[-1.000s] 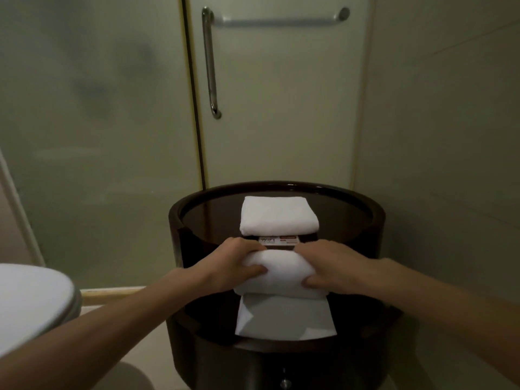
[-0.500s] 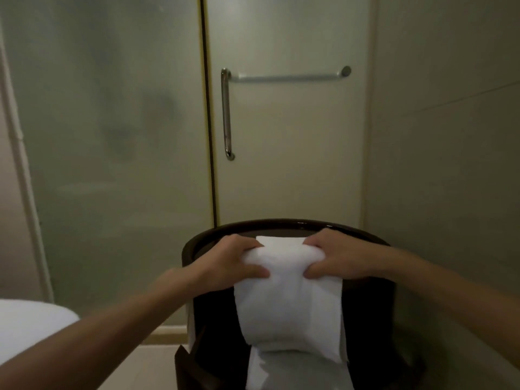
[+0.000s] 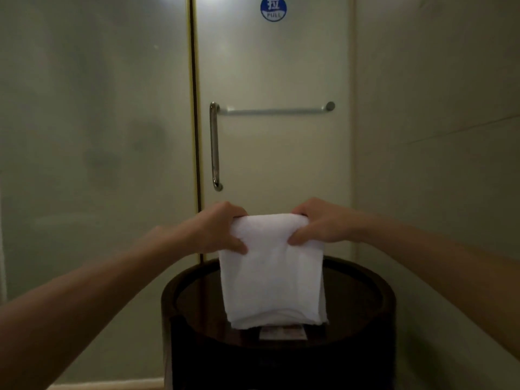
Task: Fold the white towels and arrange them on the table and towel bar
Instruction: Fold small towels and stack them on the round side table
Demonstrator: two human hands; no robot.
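White towel (image 3: 271, 271) hangs gripped at its top fold by left hand (image 3: 218, 229) and right hand (image 3: 318, 220), seemingly above the table (image 3: 365, 291).

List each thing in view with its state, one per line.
towel: folded, held up, hanging from both hands.
left hand: grips the towel's top left corner.
right hand: grips its top right corner.
towel bar: bare.
door: closed.
table: card lying on top.
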